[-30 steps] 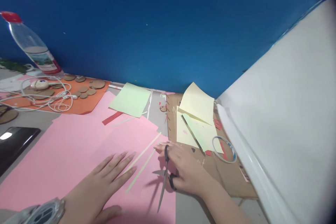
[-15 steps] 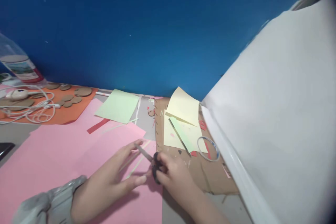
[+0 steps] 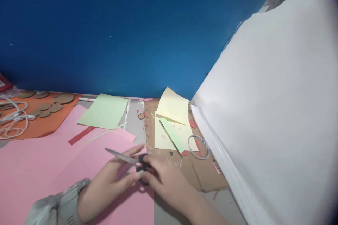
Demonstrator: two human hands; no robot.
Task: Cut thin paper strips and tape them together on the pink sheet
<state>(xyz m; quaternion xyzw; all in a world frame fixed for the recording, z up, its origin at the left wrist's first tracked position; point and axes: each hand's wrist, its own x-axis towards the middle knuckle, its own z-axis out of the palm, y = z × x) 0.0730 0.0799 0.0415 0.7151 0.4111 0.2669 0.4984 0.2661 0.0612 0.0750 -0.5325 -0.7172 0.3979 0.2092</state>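
Observation:
My right hand (image 3: 169, 179) grips a pair of scissors (image 3: 123, 155) by their black handles, fingers in the loops. The metal blades look closed and point left, across the front of my left hand. Fingers stretched and thumb apart, my left hand (image 3: 108, 179) is open over a large sheet of pink paper (image 3: 34, 175). Its thumb tip is at the scissors' handles; whether it presses on them I cannot tell. Thin pale paper strips by the left fingers are mostly hidden. A green strip (image 3: 173, 135) lies on pale yellow paper (image 3: 173, 107) beyond my right hand.
Cardboard (image 3: 195, 179) lies to the right, with a roll of tape (image 3: 198, 147) on it. A white sheet (image 3: 274, 88) rises at the right. Green paper (image 3: 105, 112), a red strip (image 3: 80, 136), cardboard discs (image 3: 63, 98) and white earphones (image 3: 16, 117) lie left, before a blue wall (image 3: 148, 35).
The scissors have turned to point further left, and the right hand has moved left, closer to the left thumb. The camera view has shifted right, so the bottle at the left is mostly out of frame.

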